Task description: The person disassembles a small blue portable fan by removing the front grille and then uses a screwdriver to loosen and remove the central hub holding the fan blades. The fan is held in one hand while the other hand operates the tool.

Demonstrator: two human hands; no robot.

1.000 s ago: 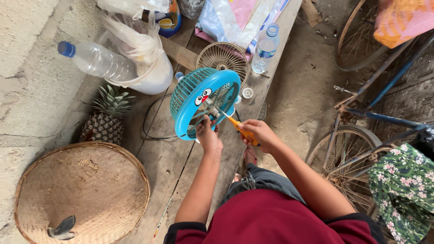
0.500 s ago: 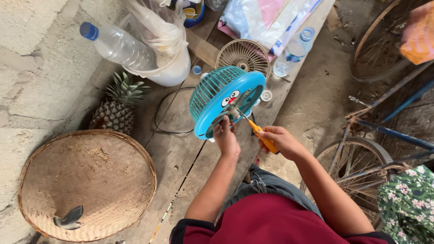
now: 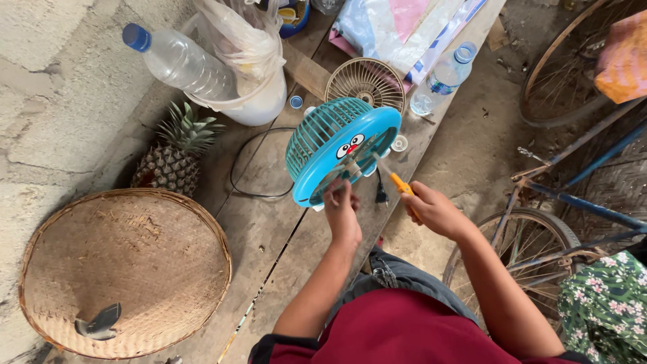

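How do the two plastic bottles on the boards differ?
The large bottle has a dark blue cap and rests against the white tub; the small bottle has a pale blue cap and lies on the board by the beige fan grille. Both are clear plastic, capped and lying tilted.

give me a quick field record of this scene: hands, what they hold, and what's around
left hand: left hand at the lower rim of the blue fan
right hand: right hand gripping an orange-handled screwdriver, tip inside the fan
surface: wooden planks
near fan: loose fan grille, black cord
left side: pineapple, woven tray
right side: bicycle
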